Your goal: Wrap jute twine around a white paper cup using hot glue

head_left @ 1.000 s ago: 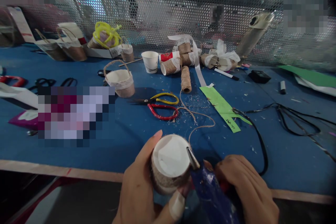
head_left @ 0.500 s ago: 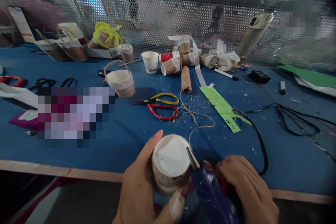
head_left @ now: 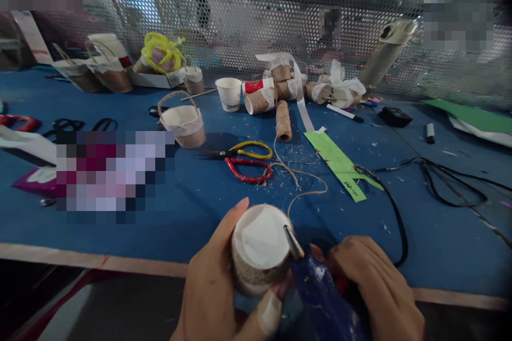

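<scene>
My left hand (head_left: 212, 287) is wrapped round a small paper cup (head_left: 260, 248) covered in brown twine, its white bottom turned up toward me. My right hand (head_left: 376, 287) grips a blue glue gun (head_left: 320, 298), whose metal nozzle (head_left: 293, 241) touches the cup's rim on the right side. A strand of twine (head_left: 304, 192) runs from the cup back to a twine spool (head_left: 283, 120) lying on the blue table (head_left: 192, 208). The gun's black cable (head_left: 394, 208) trails off to the right.
Red and yellow scissors (head_left: 248, 162) lie in the middle, beside a green paper strip (head_left: 340, 165). A twine-wrapped basket cup (head_left: 184, 125), a white cup (head_left: 229, 94), more wrapped cups (head_left: 260, 100) and a marker (head_left: 344, 113) stand further back. A perforated metal screen (head_left: 256, 16) closes the rear.
</scene>
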The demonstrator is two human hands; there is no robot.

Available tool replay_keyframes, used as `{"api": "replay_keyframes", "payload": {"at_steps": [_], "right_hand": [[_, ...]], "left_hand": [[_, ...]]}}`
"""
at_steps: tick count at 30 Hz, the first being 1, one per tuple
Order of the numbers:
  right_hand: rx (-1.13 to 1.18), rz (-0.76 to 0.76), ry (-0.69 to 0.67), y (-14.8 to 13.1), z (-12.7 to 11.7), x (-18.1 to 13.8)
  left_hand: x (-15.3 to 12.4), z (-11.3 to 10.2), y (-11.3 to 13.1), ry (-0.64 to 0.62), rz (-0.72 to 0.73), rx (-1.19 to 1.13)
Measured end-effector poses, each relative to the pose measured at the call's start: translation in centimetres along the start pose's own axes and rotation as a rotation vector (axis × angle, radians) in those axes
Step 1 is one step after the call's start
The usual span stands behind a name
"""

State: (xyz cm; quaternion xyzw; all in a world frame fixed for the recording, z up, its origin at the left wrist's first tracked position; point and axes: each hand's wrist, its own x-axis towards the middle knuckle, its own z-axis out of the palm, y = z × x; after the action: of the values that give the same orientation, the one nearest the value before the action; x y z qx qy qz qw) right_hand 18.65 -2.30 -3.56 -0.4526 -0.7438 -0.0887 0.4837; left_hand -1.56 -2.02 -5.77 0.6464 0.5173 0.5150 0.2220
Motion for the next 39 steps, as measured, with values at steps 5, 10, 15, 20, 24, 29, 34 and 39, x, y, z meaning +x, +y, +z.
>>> {"api": "replay_keyframes", "payload": {"at_steps": [5,10,15,20,24,29,34,39], "right_hand": [[-0.014,-0.033,-0.006,0.08,-0.21,0.25],[-0.009,-0.029,0.011,0.08,-0.15,0.13],[0.009,-0.026,-0.005,0.17,-0.09,0.13],[0.025,-0.014,-0.002,0.16,-0.22,0.43],[0.035,-0.029,-0.043,0.18,-0.39,0.38],[-0.01,0.001,-0.005,0.06,-0.13,0.18],[0.003,-0.017,-0.008,0.03,-0.07,0.28],[0.023,0.017,-0.019,-0.02,-0.19,0.12]], "left_hand": [[-0.1,0.11,0.02,0.006,-0.035,-0.02],[-0.15,0.25,-0.01,0.009,-0.02,-0.027],[0.0,0.04,0.18,-0.013,-0.014,-0.04],[0.15,-0.02,0.19,-0.004,0.005,-0.047],[0.26,0.12,0.13,-0.005,0.017,-0.064],[0.24,0.27,0.25,0.009,-0.012,-0.056],[0.21,0.27,0.5,0.007,-0.039,-0.052],[0.24,0.16,0.53,0.002,-0.019,0.002]]}}
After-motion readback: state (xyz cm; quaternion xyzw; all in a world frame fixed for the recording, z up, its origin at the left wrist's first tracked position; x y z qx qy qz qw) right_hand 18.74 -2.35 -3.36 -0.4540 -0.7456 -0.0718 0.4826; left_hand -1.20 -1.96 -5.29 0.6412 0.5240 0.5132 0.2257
